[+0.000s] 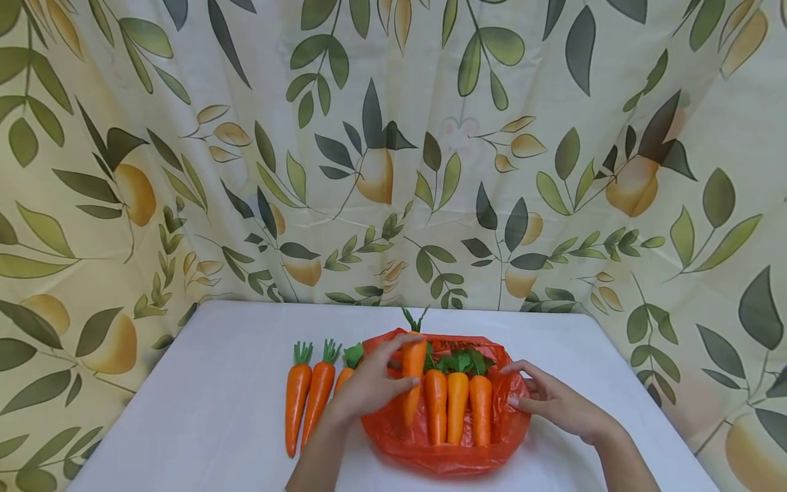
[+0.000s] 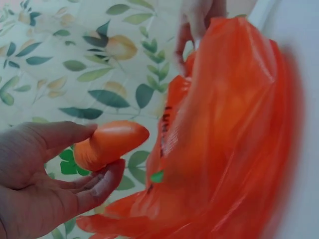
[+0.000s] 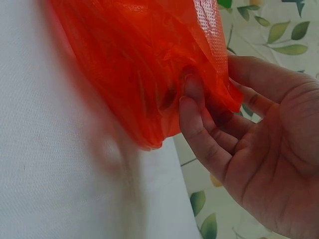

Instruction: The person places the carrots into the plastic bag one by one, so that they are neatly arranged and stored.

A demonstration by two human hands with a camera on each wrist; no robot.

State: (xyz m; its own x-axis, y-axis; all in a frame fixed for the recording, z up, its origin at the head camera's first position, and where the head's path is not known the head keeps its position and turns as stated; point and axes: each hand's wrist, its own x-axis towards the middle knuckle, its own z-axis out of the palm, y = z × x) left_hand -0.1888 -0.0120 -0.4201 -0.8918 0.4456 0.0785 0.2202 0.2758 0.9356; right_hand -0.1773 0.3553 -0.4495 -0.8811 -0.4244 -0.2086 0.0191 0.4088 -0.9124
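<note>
My left hand (image 1: 374, 383) pinches an orange carrot (image 1: 415, 357) between thumb and fingers, over the left side of a red plastic bag (image 1: 443, 462). That carrot stands nearly upright in the head view, green top up; the left wrist view shows its tapered orange tip (image 2: 130, 133) pointing away from the palm. Inside the open bag, three carrots (image 1: 457, 403) lie side by side with leafy green tops toward the back. At the bag's right edge my right hand (image 1: 562, 408) grips the thin plastic, with the fingers and thumb around a fold (image 3: 219, 89).
Left of the bag, two carrots (image 1: 298, 400) lie on the white table (image 1: 203, 396) with their green tops toward the back. A third carrot (image 1: 344, 378) beside them is mostly hidden by my left arm. Behind the table hangs a leaf-and-fruit patterned curtain (image 1: 393, 225).
</note>
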